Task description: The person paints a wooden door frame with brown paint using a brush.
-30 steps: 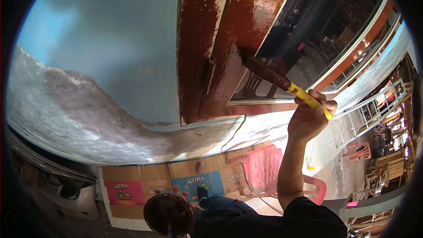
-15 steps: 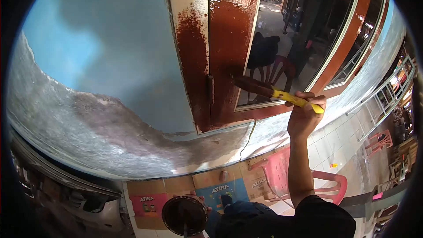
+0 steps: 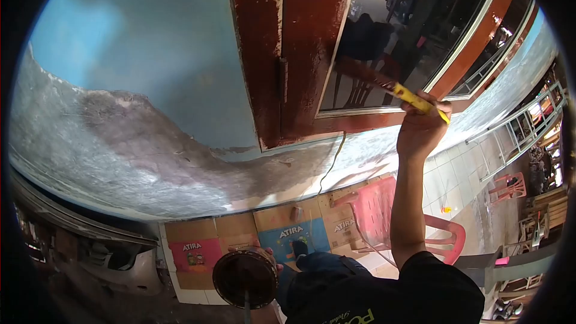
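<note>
My right hand (image 3: 423, 129) is closed around the yellow handle of a paintbrush (image 3: 413, 97). Dark brown paint coats the brush's far end, which points up and left in front of the window glass (image 3: 414, 36). Left of the glass is a wooden frame (image 3: 309, 42) covered in glossy red-brown paint, with lighter patches near the top. Low in view, my left hand (image 3: 271, 256) grips the side of a round paint can (image 3: 216, 276); most of that hand is hidden. Dark paint fills the can, and a thin grey stick (image 3: 246, 300) stands in it.
A blue wall (image 3: 162, 54) with a bare grey lower band adjoins the frame. Flattened cardboard (image 3: 234, 228) covers the floor at its foot. A pink plastic chair (image 3: 375, 207) stands beside my right arm. Farther right are a metal ladder (image 3: 510, 138) and another chair (image 3: 508, 187).
The brush has moved right and up, off the brown wood to in front of the glass. My view has tilted down a little. The can stays in my left hand.
</note>
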Tool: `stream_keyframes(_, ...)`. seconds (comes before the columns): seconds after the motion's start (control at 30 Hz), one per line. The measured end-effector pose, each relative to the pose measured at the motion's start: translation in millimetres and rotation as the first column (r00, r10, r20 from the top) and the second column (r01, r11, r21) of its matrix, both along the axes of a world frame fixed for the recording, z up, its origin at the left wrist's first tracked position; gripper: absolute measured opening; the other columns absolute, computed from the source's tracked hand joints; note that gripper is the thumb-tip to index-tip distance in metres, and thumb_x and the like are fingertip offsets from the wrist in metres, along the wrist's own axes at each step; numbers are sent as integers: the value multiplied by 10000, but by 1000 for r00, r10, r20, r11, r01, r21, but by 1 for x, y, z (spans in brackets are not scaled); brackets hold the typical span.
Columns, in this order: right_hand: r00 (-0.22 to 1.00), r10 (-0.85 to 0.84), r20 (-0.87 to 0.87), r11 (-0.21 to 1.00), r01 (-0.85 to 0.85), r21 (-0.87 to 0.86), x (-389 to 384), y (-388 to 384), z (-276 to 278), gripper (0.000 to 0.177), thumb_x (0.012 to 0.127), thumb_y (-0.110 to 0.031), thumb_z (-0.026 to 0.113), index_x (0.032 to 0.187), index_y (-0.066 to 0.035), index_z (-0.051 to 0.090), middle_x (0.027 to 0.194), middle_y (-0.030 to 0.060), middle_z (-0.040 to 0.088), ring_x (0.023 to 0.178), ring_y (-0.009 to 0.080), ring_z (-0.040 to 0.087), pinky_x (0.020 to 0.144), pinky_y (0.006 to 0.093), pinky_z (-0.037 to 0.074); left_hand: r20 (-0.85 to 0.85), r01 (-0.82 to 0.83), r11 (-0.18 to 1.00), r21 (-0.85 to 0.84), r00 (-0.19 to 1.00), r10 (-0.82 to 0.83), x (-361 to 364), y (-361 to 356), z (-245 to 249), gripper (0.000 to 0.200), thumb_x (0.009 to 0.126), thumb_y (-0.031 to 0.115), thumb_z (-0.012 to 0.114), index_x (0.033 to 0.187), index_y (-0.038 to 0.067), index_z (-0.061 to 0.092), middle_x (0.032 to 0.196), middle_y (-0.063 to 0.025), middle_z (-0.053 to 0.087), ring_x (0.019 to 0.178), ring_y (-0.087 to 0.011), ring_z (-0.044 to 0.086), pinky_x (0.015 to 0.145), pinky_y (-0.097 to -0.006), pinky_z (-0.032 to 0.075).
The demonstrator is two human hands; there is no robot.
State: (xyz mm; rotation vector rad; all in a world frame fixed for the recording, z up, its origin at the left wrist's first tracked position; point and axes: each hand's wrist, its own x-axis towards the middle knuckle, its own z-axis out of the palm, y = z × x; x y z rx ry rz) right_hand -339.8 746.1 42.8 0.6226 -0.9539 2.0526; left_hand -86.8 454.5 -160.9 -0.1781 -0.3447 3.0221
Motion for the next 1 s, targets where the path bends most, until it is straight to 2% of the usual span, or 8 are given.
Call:
stream_keyframes(0.13,995,-100,28,988,96,119,2,2,3,22,867,-86,407,888,-79,411,964,214,581,789,290,591,689,380,494,58,66,985,156,995,-76,0,-4,4,511,828,416,545,1277,196,438,1386,-96,304,1241,-391,283,942,-650,258)
stream_keyframes(0.3,997,-6,-79,994,15,112,3,-6,36,42,857,-57,418,893,-74,406,951,225,593,748,307,609,683,382,505,-138,-64,989,-132,989,45,1,7,2,700,750,389,641,1335,139,349,1407,-21,292,1254,-286,279,910,-553,298)
stream_keyframes(0.43,992,-115,-59,974,125,191,-1,-15,48,68,859,-50,425,920,-60,396,956,234,591,708,291,622,657,343,508,-17,-40,996,-75,999,38,6,4,-3,535,824,435,535,1276,169,432,1385,-45,320,1224,-354,304,895,-610,326)
stream_keyframes(0.7,960,-195,199,972,216,-88,54,27,7,95,874,-127,461,885,-51,406,883,183,592,645,218,558,619,318,464,-73,-37,948,-317,997,15,11,10,34,559,806,433,553,1272,149,431,1377,-43,344,1213,-322,312,900,-579,340)
stream_keyframes(0.8,970,-51,237,985,88,-149,86,41,-11,77,896,-140,429,891,-67,406,905,167,581,644,201,551,648,312,458,-109,-32,947,-321,994,-4,9,14,55,563,799,423,570,1272,150,432,1372,-39,348,1208,-316,320,903,-560,330)
stream_keyframes(0.87,944,-10,329,975,82,-205,107,48,-21,87,903,-157,413,906,-70,410,912,162,574,658,198,548,659,307,453,-87,36,998,-51,995,-40,5,20,88,576,783,418,592,1274,164,431,1370,-44,347,1210,-316,315,904,-548,320)
stream_keyframes(0.93,936,74,345,982,-8,-189,126,59,-41,104,896,-193,435,930,-95,437,980,108,544,807,156,500,689,254,408,-80,52,998,-30,995,-55,4,19,95,573,769,410,611,1266,181,442,1367,-50,346,1214,-314,306,901,-537,313)
stream_keyframes(1.0,890,63,452,945,93,-315,139,65,-62,150,919,-222,418,974,-87,454,982,115,547,774,159,505,695,267,420,-87,26,964,-265,995,-51,1,9,79,554,757,397,627,1249,199,465,1366,-55,344,1220,-309,293,893,-527,310)
